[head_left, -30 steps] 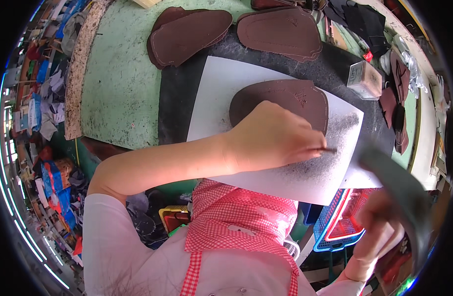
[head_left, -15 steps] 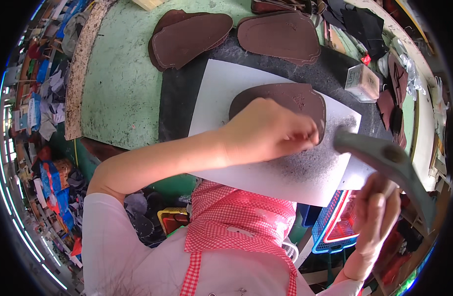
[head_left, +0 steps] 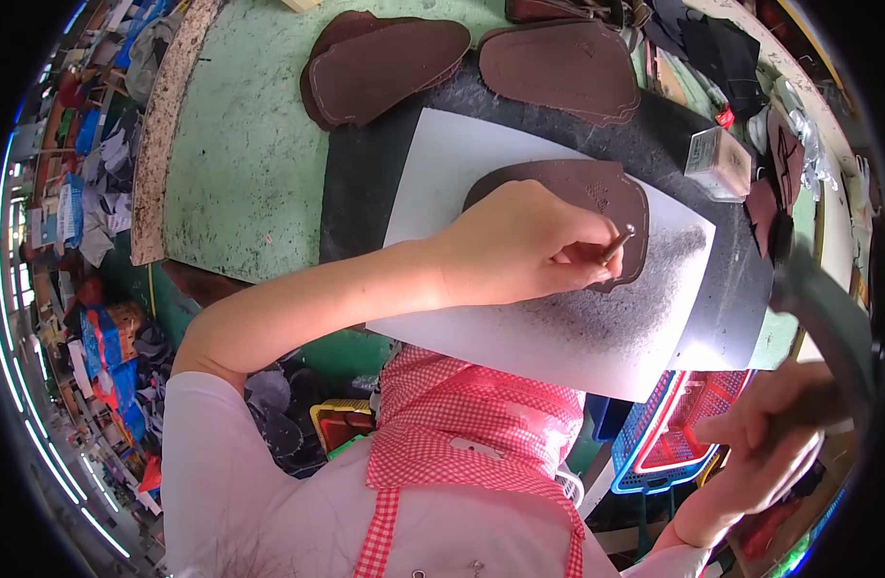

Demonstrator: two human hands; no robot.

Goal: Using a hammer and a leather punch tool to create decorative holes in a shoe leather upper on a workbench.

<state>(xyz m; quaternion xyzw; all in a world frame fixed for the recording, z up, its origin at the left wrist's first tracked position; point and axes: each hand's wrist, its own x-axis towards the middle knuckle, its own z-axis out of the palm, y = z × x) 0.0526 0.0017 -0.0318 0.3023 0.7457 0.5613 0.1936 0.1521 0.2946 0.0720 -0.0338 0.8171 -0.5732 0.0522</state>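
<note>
My left hand point(head_left: 534, 246) is closed around a thin metal punch point(head_left: 619, 245), its shiny round top sticking up past the fingers. Beneath that hand lies a brown, sole-shaped leather piece point(head_left: 558, 175) with small holes and a light line along its edge. The punch's lower tip is hidden by my fingers. At the right, my right hand point(head_left: 765, 438) grips a grey metal hammer point(head_left: 832, 318), raised and apart from the punch. The leather rests on a white sheet point(head_left: 442, 173) sprinkled with dark specks.
Stacked brown leather pieces point(head_left: 389, 67) and another brown leather piece point(head_left: 558, 72) lie at the back. A dark mat point(head_left: 351, 197) covers part of the green table point(head_left: 240, 154). A small clear box point(head_left: 719, 164) stands back right. Blue and red plastic baskets point(head_left: 645, 453) are below the table edge.
The hammer and my right hand have swung right, away from the punch. My left hand has stayed over the leather; the punch now shows clearly. The whole view has shifted slightly.
</note>
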